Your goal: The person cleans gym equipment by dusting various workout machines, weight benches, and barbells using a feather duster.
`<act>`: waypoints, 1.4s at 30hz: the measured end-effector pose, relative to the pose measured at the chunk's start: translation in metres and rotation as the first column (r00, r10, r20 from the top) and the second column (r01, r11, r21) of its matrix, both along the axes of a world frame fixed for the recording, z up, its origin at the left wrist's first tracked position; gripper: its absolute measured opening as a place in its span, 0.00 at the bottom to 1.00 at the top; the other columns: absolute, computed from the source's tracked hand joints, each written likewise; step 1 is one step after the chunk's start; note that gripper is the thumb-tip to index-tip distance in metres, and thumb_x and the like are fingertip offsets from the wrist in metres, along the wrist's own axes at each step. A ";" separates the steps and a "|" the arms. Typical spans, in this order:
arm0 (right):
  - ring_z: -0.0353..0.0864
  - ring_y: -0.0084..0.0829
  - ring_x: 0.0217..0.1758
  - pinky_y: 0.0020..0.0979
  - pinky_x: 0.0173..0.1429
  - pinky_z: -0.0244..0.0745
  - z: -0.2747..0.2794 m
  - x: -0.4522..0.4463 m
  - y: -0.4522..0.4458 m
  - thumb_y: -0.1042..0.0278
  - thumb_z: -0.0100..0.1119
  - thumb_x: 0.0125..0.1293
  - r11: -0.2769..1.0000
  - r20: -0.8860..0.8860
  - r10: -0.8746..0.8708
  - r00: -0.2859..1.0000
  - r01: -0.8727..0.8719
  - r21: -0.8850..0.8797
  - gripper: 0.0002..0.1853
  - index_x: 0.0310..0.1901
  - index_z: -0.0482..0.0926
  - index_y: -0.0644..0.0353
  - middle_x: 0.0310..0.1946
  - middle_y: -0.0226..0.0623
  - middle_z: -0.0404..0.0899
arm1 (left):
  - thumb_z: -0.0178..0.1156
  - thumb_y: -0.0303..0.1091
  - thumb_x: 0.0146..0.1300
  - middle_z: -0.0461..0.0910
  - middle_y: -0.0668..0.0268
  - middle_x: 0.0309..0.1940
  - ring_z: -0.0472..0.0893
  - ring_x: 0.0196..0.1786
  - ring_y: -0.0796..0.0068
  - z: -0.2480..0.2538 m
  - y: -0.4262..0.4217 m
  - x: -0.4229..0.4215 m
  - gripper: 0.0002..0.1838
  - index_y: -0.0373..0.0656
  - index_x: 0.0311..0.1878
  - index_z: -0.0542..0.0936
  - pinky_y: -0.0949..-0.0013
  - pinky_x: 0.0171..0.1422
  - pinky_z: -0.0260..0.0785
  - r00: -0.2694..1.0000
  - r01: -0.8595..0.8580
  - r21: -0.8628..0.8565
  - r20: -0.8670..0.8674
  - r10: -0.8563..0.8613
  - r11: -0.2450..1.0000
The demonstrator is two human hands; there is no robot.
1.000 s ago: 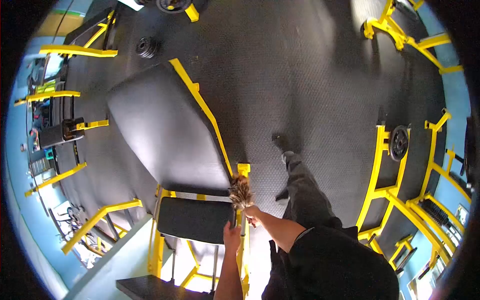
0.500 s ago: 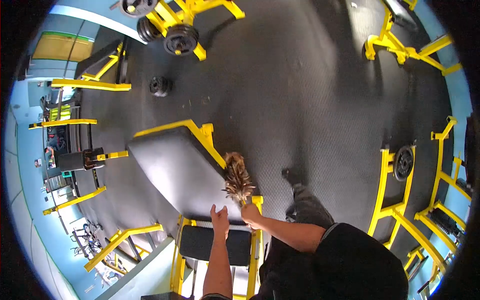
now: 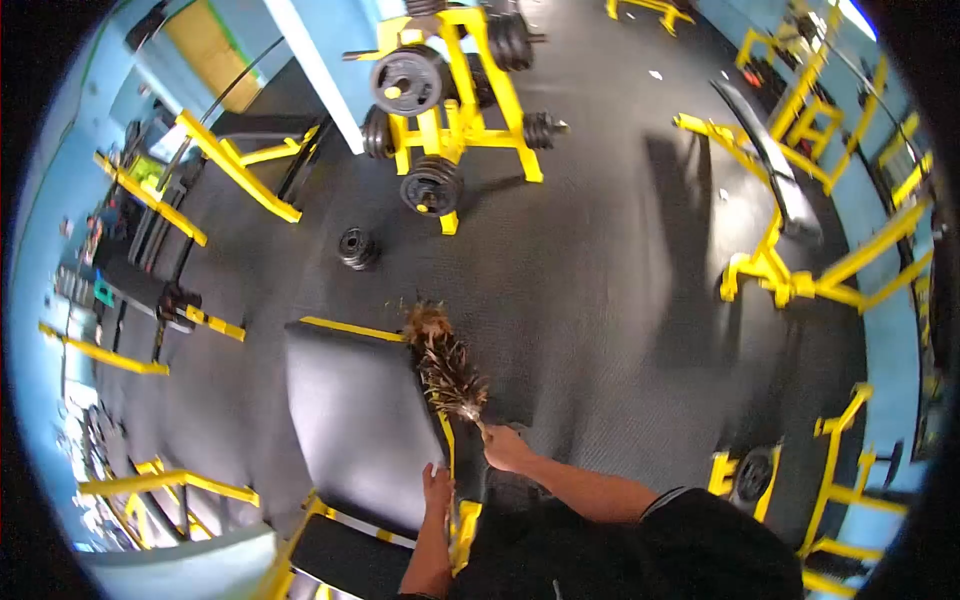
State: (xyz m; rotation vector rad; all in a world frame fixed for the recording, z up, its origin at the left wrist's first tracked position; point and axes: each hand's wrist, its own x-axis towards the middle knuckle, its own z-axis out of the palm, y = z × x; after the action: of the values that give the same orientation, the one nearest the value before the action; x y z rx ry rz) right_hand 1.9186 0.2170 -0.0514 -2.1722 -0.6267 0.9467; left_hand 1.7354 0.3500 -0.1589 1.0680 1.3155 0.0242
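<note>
A brown feather duster (image 3: 450,372) lies along the right edge of the bench's black backrest (image 3: 355,425), its feathers pointing up and away. Its handle end is in my right hand (image 3: 507,449), whose fingers are wrapped round it. My left hand (image 3: 437,487) is at the lower right edge of the backrest, below the duster, with fingers partly bent; whether it grips the edge is unclear. Below the backrest is the black seat (image 3: 350,555) on a yellow frame.
A yellow rack with black weight plates (image 3: 432,185) stands ahead. Loose plates (image 3: 357,248) lie on the black floor (image 3: 590,300). Another yellow-framed bench (image 3: 770,160) is at the upper right. More yellow frames line the left and right sides.
The view has tilted up and turned, showing more of the plate rack. The duster has moved up along the backrest's right edge with my right hand. My left hand remains near the backrest's lower part.
</note>
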 end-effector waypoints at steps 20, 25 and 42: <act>0.77 0.45 0.26 0.44 0.32 0.73 0.010 0.167 0.119 0.69 0.52 0.58 0.766 0.365 0.639 0.677 -0.605 -0.219 0.10 0.27 0.77 0.69 0.25 0.48 0.76 | 0.58 0.48 0.61 0.73 0.52 0.50 0.76 0.50 0.58 0.073 0.159 0.159 0.31 0.37 0.62 0.64 0.62 0.55 0.67 0.945 0.312 0.530 -0.089 -0.314 0.789; 0.76 0.45 0.25 0.43 0.31 0.73 0.031 0.195 0.094 0.69 0.51 0.59 0.779 0.128 0.609 0.783 -0.559 -0.286 0.11 0.28 0.79 0.69 0.25 0.47 0.76 | 0.61 0.47 0.57 0.64 0.43 0.60 0.64 0.63 0.47 0.074 0.182 0.165 0.37 0.38 0.65 0.61 0.56 0.66 0.58 0.925 0.339 0.494 -0.329 -0.189 0.801; 0.78 0.57 0.39 0.50 0.42 0.71 0.052 0.383 0.251 0.68 0.51 0.57 0.555 -0.144 0.797 0.587 -0.805 -0.210 0.12 0.35 0.78 0.70 0.33 0.59 0.77 | 0.62 0.44 0.52 0.60 0.42 0.61 0.68 0.59 0.43 0.085 0.228 0.293 0.50 0.35 0.71 0.43 0.56 0.63 0.63 0.681 0.047 0.309 -0.705 0.196 0.950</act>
State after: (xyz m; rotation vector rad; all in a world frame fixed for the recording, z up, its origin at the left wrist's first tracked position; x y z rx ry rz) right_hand 2.3016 0.4679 0.0003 -2.0428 -1.6619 1.5961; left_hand 2.0287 0.5776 -0.0737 1.3541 2.1468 -0.1641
